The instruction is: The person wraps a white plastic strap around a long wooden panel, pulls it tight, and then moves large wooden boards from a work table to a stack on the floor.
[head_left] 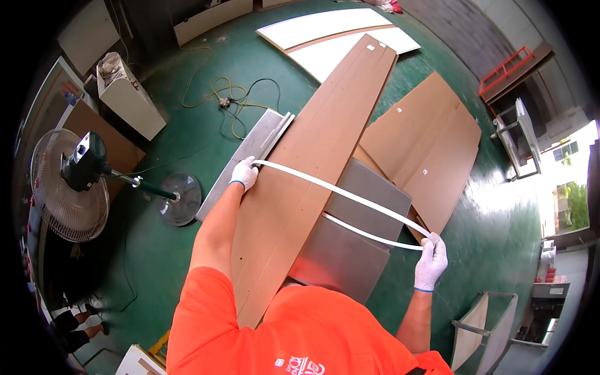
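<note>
A long brown board lies slantwise in front of me, its far end pointing up and right. My left hand, in a white glove, is at its left edge, closed on one end of a flat white strap. The strap runs across the board's top to my right hand, also gloved and raised off to the right. Its fingers are pinched on the strap. A lower length of white strap comes out from the board's right edge toward the same hand; whether it passes underneath is hidden.
Grey metal-topped surfaces and a grey ledge flank the board. Brown panels lie at right, white panels beyond. At left stand a fan and white box. Cables cross the green floor.
</note>
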`<state>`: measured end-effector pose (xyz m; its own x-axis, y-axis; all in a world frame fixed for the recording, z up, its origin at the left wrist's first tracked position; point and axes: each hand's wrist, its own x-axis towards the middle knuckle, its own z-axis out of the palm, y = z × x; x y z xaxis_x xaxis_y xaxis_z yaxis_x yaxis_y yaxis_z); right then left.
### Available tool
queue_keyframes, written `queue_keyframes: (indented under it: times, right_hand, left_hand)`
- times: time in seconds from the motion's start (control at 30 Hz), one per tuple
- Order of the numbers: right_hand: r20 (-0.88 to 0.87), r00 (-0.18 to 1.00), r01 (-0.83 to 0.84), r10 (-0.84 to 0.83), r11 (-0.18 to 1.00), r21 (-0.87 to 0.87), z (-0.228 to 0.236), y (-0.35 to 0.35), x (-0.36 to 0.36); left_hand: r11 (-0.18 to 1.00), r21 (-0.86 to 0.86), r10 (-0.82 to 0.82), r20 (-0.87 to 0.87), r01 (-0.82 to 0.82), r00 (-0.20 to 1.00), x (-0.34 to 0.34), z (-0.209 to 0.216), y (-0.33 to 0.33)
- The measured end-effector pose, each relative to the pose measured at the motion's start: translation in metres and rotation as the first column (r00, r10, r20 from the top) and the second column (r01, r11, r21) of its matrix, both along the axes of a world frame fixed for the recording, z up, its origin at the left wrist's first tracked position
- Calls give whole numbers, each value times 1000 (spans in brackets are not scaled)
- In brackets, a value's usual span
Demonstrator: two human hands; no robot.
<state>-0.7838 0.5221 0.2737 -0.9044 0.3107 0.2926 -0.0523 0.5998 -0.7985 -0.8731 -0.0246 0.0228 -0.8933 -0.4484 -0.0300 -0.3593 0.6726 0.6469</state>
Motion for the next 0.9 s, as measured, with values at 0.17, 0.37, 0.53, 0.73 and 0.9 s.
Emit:
queue_keyframes:
  times: [0.17, 0.37, 0.53, 0.73, 0.9]
  right_hand:
    - [30, 999, -17, 16, 999, 39, -7, 15, 3]
    - [43, 995, -94, 89, 989, 117, -12, 12, 13]
    - [50, 996, -85, 79, 985, 151, -25, 19, 27]
    - [69, 995, -75, 65, 986, 149, -33, 20, 32]
    - [112, 991, -83, 67, 985, 150, -35, 9, 28]
  left_hand:
    - [958, -282, 113, 216, -49, 970, 10, 73, 23]
    - [980, -197, 89, 272, -35, 958, -3, 42, 7]
    - [977, -213, 46, 345, 31, 938, -10, 40, 10]
    - [946, -324, 111, 295, -10, 949, -7, 68, 0]
    - [973, -223, 17, 309, 55, 951, -12, 64, 3]
